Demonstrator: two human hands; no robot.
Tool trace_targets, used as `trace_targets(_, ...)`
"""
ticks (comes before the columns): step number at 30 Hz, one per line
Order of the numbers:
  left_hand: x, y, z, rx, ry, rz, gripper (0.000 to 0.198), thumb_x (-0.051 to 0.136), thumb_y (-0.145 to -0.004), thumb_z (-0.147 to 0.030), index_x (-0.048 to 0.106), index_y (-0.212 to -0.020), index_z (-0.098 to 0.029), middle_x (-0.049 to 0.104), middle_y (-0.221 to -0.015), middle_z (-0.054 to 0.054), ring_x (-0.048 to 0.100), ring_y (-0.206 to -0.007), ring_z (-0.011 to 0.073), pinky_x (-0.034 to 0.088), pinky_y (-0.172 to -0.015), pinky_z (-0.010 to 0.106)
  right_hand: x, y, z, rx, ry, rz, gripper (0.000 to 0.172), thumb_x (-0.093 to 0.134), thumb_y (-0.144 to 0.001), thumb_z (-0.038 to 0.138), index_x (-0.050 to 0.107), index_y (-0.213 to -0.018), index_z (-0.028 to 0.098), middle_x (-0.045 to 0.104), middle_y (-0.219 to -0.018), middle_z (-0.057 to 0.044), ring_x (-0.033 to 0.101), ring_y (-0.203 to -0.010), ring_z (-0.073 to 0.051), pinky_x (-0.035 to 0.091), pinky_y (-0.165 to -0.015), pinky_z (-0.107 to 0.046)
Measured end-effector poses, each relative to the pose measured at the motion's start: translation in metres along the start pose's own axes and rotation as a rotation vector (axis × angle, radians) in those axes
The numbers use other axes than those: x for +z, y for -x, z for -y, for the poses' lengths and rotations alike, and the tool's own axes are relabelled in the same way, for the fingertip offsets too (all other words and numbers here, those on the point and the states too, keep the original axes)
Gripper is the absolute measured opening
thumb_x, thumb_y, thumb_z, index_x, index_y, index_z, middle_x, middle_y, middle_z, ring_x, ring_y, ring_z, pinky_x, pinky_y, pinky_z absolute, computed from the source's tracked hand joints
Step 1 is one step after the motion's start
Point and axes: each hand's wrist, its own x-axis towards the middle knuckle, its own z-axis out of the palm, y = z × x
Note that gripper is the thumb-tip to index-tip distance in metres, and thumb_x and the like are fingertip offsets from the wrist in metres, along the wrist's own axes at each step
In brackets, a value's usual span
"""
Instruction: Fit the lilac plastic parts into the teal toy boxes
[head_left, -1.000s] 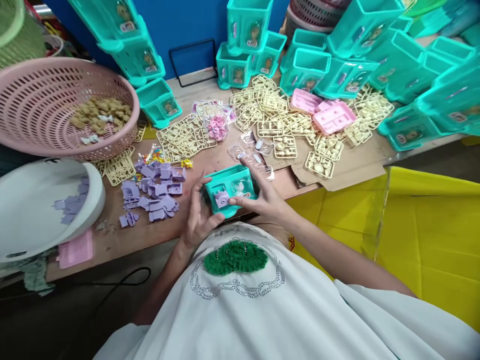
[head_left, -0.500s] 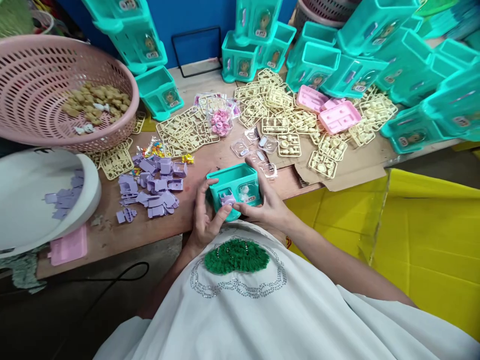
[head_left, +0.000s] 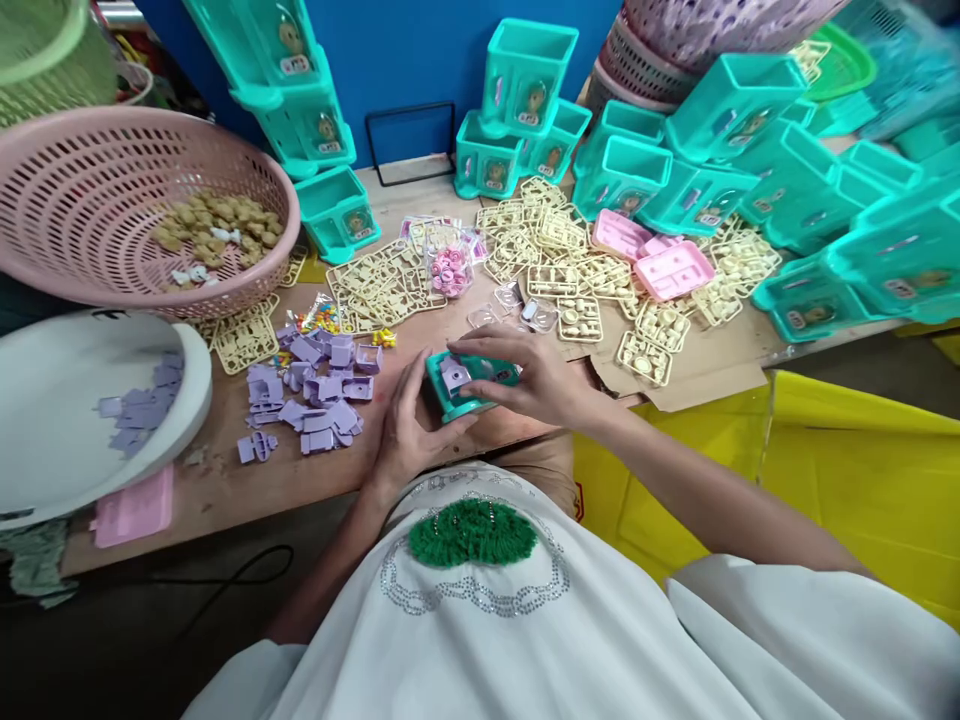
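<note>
A teal plastic box lies tilted at the table's front edge, its stickered side turned up. My left hand is closed round the near left end of the box. Over the box reaches my right hand, thumb and fingers closing on a small purple plastic part set at the box's side. The right hand covers much of the box, so how far the purple part sits in it cannot be made out. Left of my hands lies a pile of loose purple parts.
Teal boxes stand stacked along the back and right. Cream part frames and pink trays cover the table's middle. A pink basket of tan figures and a white basin stand left. Yellow sheeting lies at right.
The box has been tipped over so its stickered side faces up. My right hand has moved from the box's right side to over its top, at the purple part. The view has shifted slightly.
</note>
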Motion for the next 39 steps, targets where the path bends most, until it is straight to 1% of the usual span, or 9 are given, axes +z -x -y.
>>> trace_targets(3, 0.003, -0.002, 0.001, 0.030, -0.051, -0.052, 0.088, 0.082, -0.087, -0.053, 0.042, -0.160, -0.022, 0.057, -0.157, 0.017, 0.054, -0.149, 0.0339, 0.045, -0.125, 0.052, -0.002, -0.007, -0.001, -0.053, 0.049, 0.083, 0.035, 0.066, -0.103, 0.039, 0.076, -0.128, 0.016, 0.074, -0.115, -0.015, 0.071, -0.103, -0.026, 0.060, -0.089, -0.040)
trace_targets(8, 0.001, -0.006, -0.002, 0.034, -0.102, -0.054, 0.085, 0.083, -0.086, -0.053, 0.047, -0.157, -0.022, 0.061, -0.151, 0.016, 0.059, -0.143, 0.0333, 0.051, -0.120, 0.049, 0.005, -0.004, 0.003, -0.080, 0.064, 0.014, 0.032, 0.061, -0.107, 0.035, 0.076, -0.127, 0.015, 0.072, -0.110, -0.016, 0.069, -0.098, -0.024, 0.060, -0.085, -0.040)
trace_targets(12, 0.000, -0.006, -0.003, 0.040, -0.133, -0.046, 0.087, 0.085, -0.083, -0.055, 0.049, -0.155, -0.021, 0.064, -0.147, 0.016, 0.062, -0.139, 0.0339, 0.053, -0.117, 0.050, 0.002, -0.005, 0.001, -0.064, 0.047, 0.056, 0.031, 0.062, -0.106, 0.032, 0.077, -0.127, 0.015, 0.073, -0.107, -0.015, 0.070, -0.094, -0.024, 0.060, -0.082, -0.040)
trace_targets(15, 0.001, -0.004, -0.002, 0.044, -0.149, -0.065, 0.090, 0.087, -0.080, -0.056, 0.049, -0.155, -0.023, 0.064, -0.146, 0.016, 0.062, -0.139, 0.0347, 0.054, -0.116, 0.051, 0.000, -0.007, -0.004, -0.069, 0.009, 0.059, 0.032, 0.065, -0.104, 0.032, 0.076, -0.132, 0.019, 0.073, -0.111, -0.014, 0.070, -0.098, -0.024, 0.060, -0.084, -0.039)
trace_targets(21, 0.001, -0.004, -0.002, 0.065, -0.153, -0.062, 0.087, 0.084, -0.083, -0.056, 0.049, -0.155, -0.022, 0.063, -0.146, 0.016, 0.062, -0.138, 0.0341, 0.054, -0.116, 0.050, 0.008, -0.008, -0.010, -0.102, -0.074, 0.022, 0.021, 0.068, -0.104, 0.032, 0.083, -0.113, 0.020, 0.074, -0.110, -0.013, 0.071, -0.096, -0.021, 0.060, -0.083, -0.037)
trace_targets(24, 0.002, -0.004, -0.002, 0.074, -0.145, -0.073, 0.084, 0.082, -0.086, -0.055, 0.049, -0.155, -0.021, 0.064, -0.146, 0.016, 0.063, -0.137, 0.0343, 0.054, -0.115, 0.050, 0.009, -0.008, -0.008, -0.084, -0.080, 0.018, 0.022, 0.067, -0.104, 0.033, 0.083, -0.113, 0.021, 0.073, -0.111, -0.013, 0.072, -0.098, -0.021, 0.060, -0.085, -0.037)
trace_targets(29, 0.003, -0.004, -0.003, 0.011, -0.176, -0.084, 0.090, 0.086, -0.080, -0.060, 0.051, -0.154, -0.022, 0.064, -0.146, 0.016, 0.062, -0.138, 0.0346, 0.054, -0.116, 0.050, 0.004, -0.004, -0.003, -0.080, -0.027, 0.048, 0.027, 0.061, -0.107, 0.035, 0.082, -0.119, 0.023, 0.072, -0.115, -0.014, 0.071, -0.101, -0.022, 0.060, -0.088, -0.039)
trace_targets(33, 0.002, -0.004, -0.003, 0.014, -0.147, -0.068, 0.092, 0.086, -0.079, -0.061, 0.050, -0.154, -0.022, 0.064, -0.145, 0.015, 0.063, -0.137, 0.0346, 0.054, -0.116, 0.050, 0.004, -0.006, -0.003, -0.062, -0.018, 0.062, 0.027, 0.060, -0.107, 0.035, 0.081, -0.120, 0.024, 0.072, -0.115, -0.013, 0.070, -0.102, -0.022, 0.060, -0.088, -0.038)
trace_targets(39, 0.001, -0.005, -0.003, 0.022, -0.158, -0.071, 0.085, 0.083, -0.083, -0.060, 0.053, -0.152, -0.021, 0.064, -0.146, 0.016, 0.062, -0.137, 0.0343, 0.053, -0.116, 0.049, 0.009, -0.006, 0.000, -0.004, -0.048, 0.012, 0.024, 0.063, -0.106, 0.034, 0.083, -0.114, 0.024, 0.071, -0.111, -0.011, 0.070, -0.097, -0.021, 0.060, -0.084, -0.036)
